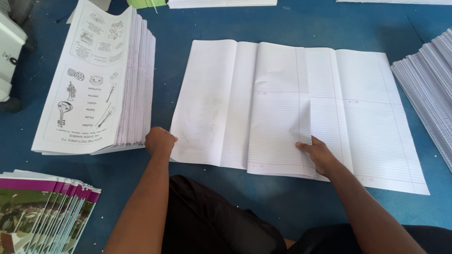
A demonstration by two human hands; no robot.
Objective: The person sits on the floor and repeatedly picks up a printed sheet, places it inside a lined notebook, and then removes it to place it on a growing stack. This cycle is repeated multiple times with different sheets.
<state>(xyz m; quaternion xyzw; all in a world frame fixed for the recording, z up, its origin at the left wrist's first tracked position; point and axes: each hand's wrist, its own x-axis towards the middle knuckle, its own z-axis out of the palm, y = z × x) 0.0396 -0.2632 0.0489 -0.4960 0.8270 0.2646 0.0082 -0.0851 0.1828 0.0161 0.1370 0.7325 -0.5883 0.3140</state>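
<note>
A spread of large white sheets [282, 103] lies on the blue surface [263, 23] in front of me; the left sheets are blank, the right ones ruled with pink margin lines. My right hand [318, 153] pinches the near edge of a ruled sheet, which is lifted and half folded along its middle. My left hand [159, 141] is a closed fist resting at the near left corner of the blank sheet, beside a tall stack of printed sheets [101, 80] with line drawings of musical instruments.
A fanned pile of colourful booklet covers [44, 211] lies at the near left. Another stack of ruled paper [431, 89] sits at the right edge. More paper stacks [221, 3] lie along the far edge. A white and grey device [9, 51] stands far left.
</note>
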